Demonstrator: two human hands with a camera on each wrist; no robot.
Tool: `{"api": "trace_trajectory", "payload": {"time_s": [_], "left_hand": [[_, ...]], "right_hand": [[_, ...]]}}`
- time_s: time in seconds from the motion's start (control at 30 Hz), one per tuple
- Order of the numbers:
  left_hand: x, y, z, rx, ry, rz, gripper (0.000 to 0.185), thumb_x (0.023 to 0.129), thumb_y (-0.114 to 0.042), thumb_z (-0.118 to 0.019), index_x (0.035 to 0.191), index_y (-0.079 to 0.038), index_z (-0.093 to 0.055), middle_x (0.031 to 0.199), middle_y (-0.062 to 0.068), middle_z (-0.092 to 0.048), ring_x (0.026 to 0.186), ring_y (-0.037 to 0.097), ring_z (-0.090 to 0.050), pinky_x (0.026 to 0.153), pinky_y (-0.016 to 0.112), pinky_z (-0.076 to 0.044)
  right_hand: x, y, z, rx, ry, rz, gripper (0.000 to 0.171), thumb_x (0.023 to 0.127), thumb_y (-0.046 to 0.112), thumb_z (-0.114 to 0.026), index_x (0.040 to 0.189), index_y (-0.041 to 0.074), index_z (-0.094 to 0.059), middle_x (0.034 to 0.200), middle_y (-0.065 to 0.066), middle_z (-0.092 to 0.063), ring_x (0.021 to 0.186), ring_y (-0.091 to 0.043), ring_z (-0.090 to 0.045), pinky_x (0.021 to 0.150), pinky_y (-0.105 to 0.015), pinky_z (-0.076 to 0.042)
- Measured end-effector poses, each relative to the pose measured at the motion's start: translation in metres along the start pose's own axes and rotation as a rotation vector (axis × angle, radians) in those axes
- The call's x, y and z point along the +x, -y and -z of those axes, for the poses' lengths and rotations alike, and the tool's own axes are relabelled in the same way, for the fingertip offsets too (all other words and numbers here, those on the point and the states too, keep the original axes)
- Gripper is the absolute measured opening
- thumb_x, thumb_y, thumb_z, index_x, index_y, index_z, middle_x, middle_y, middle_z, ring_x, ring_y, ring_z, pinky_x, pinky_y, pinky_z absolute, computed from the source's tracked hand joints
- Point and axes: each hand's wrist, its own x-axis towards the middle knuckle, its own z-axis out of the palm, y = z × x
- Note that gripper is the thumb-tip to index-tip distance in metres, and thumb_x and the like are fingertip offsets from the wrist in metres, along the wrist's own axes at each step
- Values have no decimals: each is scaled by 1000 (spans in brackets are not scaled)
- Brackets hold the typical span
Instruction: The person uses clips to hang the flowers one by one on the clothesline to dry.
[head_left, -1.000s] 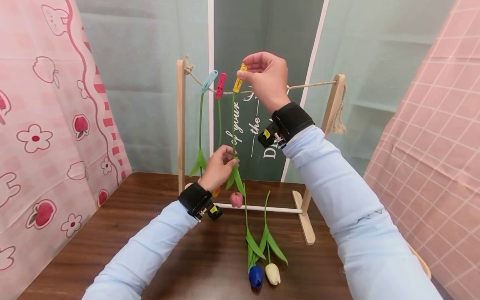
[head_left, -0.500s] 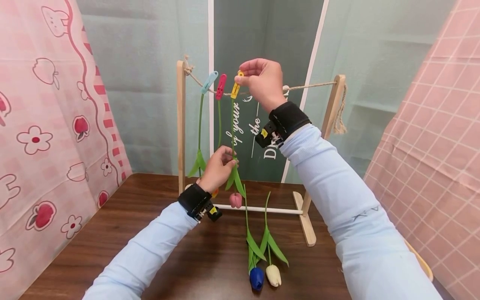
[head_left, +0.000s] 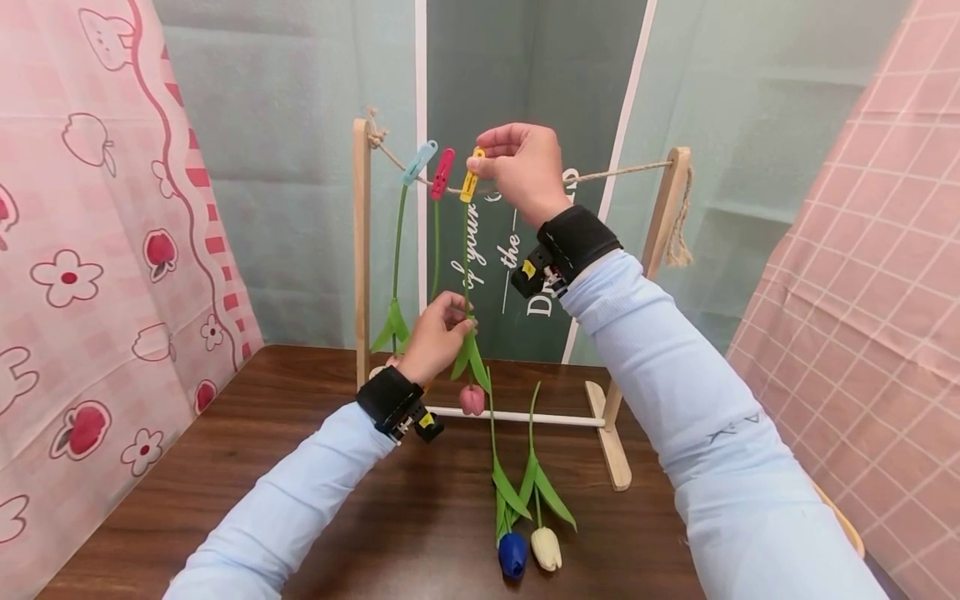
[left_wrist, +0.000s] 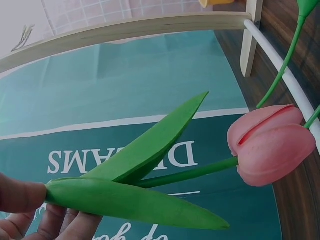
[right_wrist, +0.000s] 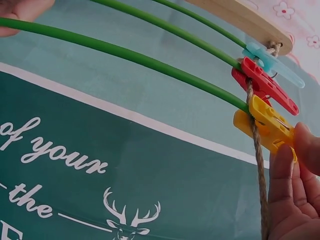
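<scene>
My right hand (head_left: 525, 171) pinches the handle end of a yellow clothespin (right_wrist: 270, 122), which sits across the twine rope (right_wrist: 260, 175). The stem end of a pink artificial tulip (left_wrist: 270, 145) meets the clothespin's jaws. Lower down, my left hand (head_left: 435, 333) pinches that tulip's stem by the green leaves (left_wrist: 145, 200), and its bloom hangs head down. To the left on the rope are a red clothespin (head_left: 442, 173) and a light blue clothespin (head_left: 418, 163), each with a green stem hanging below. My left hand and wrist hide most of those blooms.
A blue tulip (head_left: 512, 554) and a cream tulip (head_left: 546, 548) lie on the brown wooden table (head_left: 315, 500). Wooden posts (head_left: 362, 250) hold the rope at both ends, and a white bar (head_left: 525, 417) joins them low down. Patterned curtains flank the table.
My right hand has come down and slightly left with the yellow clothespin, onto the rope beside the red one. My left hand has stayed almost still. The blue-pinned flower has swung slightly left.
</scene>
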Motion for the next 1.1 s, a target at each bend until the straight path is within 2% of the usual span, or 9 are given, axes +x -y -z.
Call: {"api": "trace_trajectory", "payload": {"time_s": [0.13,0.33,0.57,0.77,1.1], "left_hand": [[-1,-1,0,7,1,10,14,94,5,-58,107,-1,-56,97,25,-65,86,28,-63,67,28,-52],[-2,-1,3,37,7,6,15,94,2,-59,108,-1,-56,94,17,-66,85,27,-62,68,29,-52],[-5,0,8,68,11,8,17,94,0,-60,111,1,-56,98,17,-65,90,27,-61,77,34,-52],[-14,3,16,85,22,18,21,95,-1,-60,115,1,-56,106,18,-65,99,29,-61,86,39,-51],[-28,10,31,192,68,17,24,94,-5,-62,117,2,-58,106,17,-66,97,30,-63,85,43,-51]], "right_hand": [[-1,1,0,-41,22,17,25,84,9,-77,107,3,-70,95,-7,-68,91,-16,-62,78,-25,-52],[-2,0,-3,-57,22,65,27,85,10,-76,109,1,-69,100,-8,-68,94,-16,-64,80,-23,-51],[-2,-2,-5,-90,9,94,30,85,11,-76,112,0,-68,104,-9,-68,96,-15,-65,83,-22,-51],[-4,-3,-4,-98,9,106,30,86,12,-75,112,0,-67,105,-9,-68,97,-15,-65,83,-22,-51],[-5,-2,0,-96,-17,109,31,85,12,-76,112,0,-66,103,-9,-66,96,-16,-65,86,-20,-50]]}}
